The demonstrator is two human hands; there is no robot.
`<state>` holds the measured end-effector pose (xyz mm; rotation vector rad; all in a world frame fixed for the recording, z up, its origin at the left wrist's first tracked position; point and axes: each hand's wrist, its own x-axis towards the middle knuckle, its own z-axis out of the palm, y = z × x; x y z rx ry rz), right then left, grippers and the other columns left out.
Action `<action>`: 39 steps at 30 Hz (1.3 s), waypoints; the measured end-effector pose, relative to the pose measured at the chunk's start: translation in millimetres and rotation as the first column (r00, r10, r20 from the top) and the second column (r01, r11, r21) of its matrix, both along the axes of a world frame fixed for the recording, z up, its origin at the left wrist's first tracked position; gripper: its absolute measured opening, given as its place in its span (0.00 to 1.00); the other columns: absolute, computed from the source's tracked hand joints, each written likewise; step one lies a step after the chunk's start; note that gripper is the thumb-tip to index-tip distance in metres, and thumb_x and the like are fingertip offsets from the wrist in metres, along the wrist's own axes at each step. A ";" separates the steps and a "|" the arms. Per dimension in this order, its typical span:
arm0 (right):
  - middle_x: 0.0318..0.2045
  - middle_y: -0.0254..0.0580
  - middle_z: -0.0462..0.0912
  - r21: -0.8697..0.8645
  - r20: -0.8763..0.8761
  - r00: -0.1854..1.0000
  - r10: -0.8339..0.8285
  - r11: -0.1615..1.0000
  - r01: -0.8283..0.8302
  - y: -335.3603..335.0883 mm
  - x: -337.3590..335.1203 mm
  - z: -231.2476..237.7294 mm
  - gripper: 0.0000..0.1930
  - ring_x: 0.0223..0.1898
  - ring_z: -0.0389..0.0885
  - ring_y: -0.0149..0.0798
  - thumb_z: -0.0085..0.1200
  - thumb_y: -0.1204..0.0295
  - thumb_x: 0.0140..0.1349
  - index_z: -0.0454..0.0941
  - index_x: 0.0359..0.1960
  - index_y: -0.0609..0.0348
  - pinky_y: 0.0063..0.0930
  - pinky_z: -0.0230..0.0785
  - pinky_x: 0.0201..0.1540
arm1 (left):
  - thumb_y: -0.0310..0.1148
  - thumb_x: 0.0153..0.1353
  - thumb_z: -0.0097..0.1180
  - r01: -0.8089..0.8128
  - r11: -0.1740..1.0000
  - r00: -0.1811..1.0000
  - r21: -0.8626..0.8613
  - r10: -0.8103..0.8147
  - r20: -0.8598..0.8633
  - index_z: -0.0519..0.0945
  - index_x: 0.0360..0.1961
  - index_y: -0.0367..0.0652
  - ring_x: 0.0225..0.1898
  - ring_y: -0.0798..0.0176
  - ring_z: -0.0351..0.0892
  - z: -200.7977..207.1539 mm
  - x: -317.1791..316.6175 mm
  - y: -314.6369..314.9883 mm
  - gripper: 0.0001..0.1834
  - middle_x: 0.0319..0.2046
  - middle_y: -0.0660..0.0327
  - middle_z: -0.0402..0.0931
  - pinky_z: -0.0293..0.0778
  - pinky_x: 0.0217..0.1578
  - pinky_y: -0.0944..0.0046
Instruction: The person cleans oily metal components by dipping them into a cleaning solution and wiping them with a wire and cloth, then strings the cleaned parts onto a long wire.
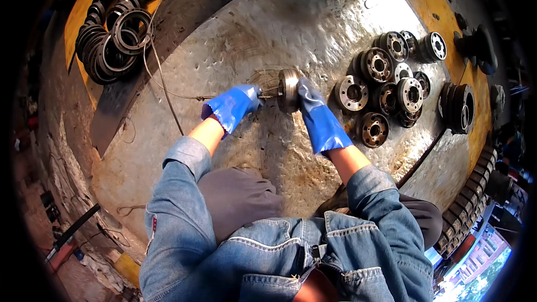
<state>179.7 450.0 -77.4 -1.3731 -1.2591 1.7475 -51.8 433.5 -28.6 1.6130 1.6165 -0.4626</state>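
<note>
Both hands wear blue rubber gloves. My left hand [234,105] is closed around a thin wire rope [191,98], which trails off to the left and shows again as a short stretch between the glove and a round metal part. That part, a thick grooved metal ring [287,90], stands on edge in front of me, its rim turned toward my view. My right hand [316,113] grips its right side, the fingers partly hidden behind it. Whether the wire runs right through the ring, I cannot tell.
Under my hands lies a worn metal plate [246,39]. Several flanged metal discs with bolt holes [353,94] sit piled at the right, beside a larger dark ring stack [457,107]. A curved row of metal rings [132,32] lies at the upper left. A ribbed rubber track [469,204] lines the right edge.
</note>
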 end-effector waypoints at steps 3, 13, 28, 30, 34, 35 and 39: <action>0.38 0.44 0.84 -0.010 0.041 0.999 0.025 1.000 -0.025 1.4 2.4 2.2 0.30 0.39 0.79 0.34 0.49 0.46 0.71 0.79 0.49 0.67 0.34 0.73 0.43 | 0.50 0.63 0.58 0.054 0.998 0.998 -0.013 -0.054 0.013 0.83 0.51 0.47 0.47 0.45 0.84 21.3 8.1 3.6 0.22 0.45 0.50 0.85 0.78 0.49 0.51; 0.41 0.53 0.85 -0.053 0.312 0.940 0.137 0.991 -0.127 -2.9 -28.7 45.4 0.37 0.45 0.83 0.45 0.60 0.45 0.61 0.74 0.57 0.70 0.37 0.74 0.50 | 0.45 0.61 0.57 0.100 0.995 0.995 0.012 -0.100 -0.014 0.84 0.47 0.42 0.45 0.42 0.84 16.9 5.8 -2.4 0.20 0.42 0.46 0.84 0.78 0.47 0.49; 0.35 0.46 0.88 -0.388 0.617 0.334 0.713 0.644 -0.659 10.0 107.9 147.6 0.19 0.38 0.87 0.41 0.61 0.56 0.61 0.85 0.46 0.55 0.34 0.77 0.43 | 0.48 0.59 0.59 0.145 0.929 0.988 0.340 -0.119 -0.098 0.85 0.41 0.45 0.41 0.48 0.86 66.2 -5.7 56.3 0.19 0.40 0.53 0.86 0.80 0.41 0.50; 0.30 0.39 0.88 -0.543 0.418 0.218 0.882 0.434 -0.719 16.8 106.7 239.3 0.18 0.32 0.85 0.30 0.57 0.56 0.67 0.84 0.45 0.59 0.29 0.77 0.39 | 0.49 0.59 0.60 -0.003 0.839 1.000 0.544 -0.004 0.011 0.85 0.40 0.43 0.39 0.49 0.86 94.3 -31.1 81.7 0.19 0.37 0.52 0.86 0.80 0.41 0.51; 0.33 0.42 0.89 -0.500 0.429 0.236 0.872 0.447 -0.742 -14.7 51.5 329.1 0.25 0.35 0.85 0.33 0.52 0.48 0.69 0.84 0.50 0.59 0.30 0.76 0.44 | 0.43 0.62 0.62 -0.628 0.561 0.694 0.538 0.092 0.714 0.86 0.39 0.41 0.36 0.61 0.84 217.1 6.8 131.2 0.15 0.32 0.57 0.86 0.79 0.43 0.60; 0.34 0.42 0.89 -0.493 0.450 0.159 0.879 0.393 -0.777 -15.5 24.0 343.6 0.27 0.36 0.85 0.33 0.51 0.47 0.69 0.84 0.50 0.59 0.29 0.75 0.45 | 0.40 0.63 0.63 -0.756 0.508 0.503 0.413 0.047 0.863 0.87 0.38 0.40 0.35 0.66 0.84 235.3 10.0 132.2 0.14 0.32 0.59 0.86 0.79 0.42 0.62; 0.34 0.43 0.89 -0.393 0.664 0.124 0.737 0.486 -0.780 5.5 -40.8 406.6 0.25 0.33 0.86 0.36 0.51 0.47 0.70 0.84 0.50 0.55 0.34 0.79 0.40 | 0.43 0.62 0.64 -0.783 0.387 0.520 0.487 -0.021 0.854 0.86 0.37 0.44 0.36 0.63 0.84 314.0 25.0 103.3 0.14 0.33 0.56 0.86 0.79 0.42 0.61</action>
